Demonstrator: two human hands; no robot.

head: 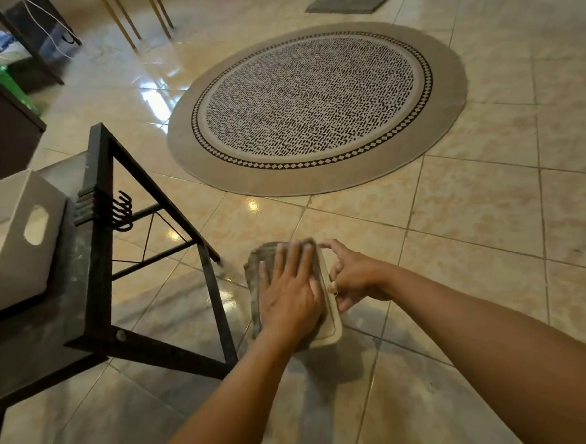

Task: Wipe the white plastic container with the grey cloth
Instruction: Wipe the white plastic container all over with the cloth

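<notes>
I hold the white plastic container [330, 322] in the air above the tiled floor, tilted on its edge, with only its rim and right side showing. My right hand [351, 277] grips that rim from the right, fingers curled over the edge. The grey cloth [259, 271] is draped over the container's left face. My left hand [289, 290] lies flat on the cloth with fingers spread, pressing it against the container. Most of the container is hidden behind the cloth and my left hand.
A black metal-framed table [92, 278] with hooks stands at the left, a white handled box [16, 239] on it. A round patterned rug [317, 103] lies ahead on the glossy tiled floor. A grey mat [349, 0] lies far back. Dark furniture fills the far left.
</notes>
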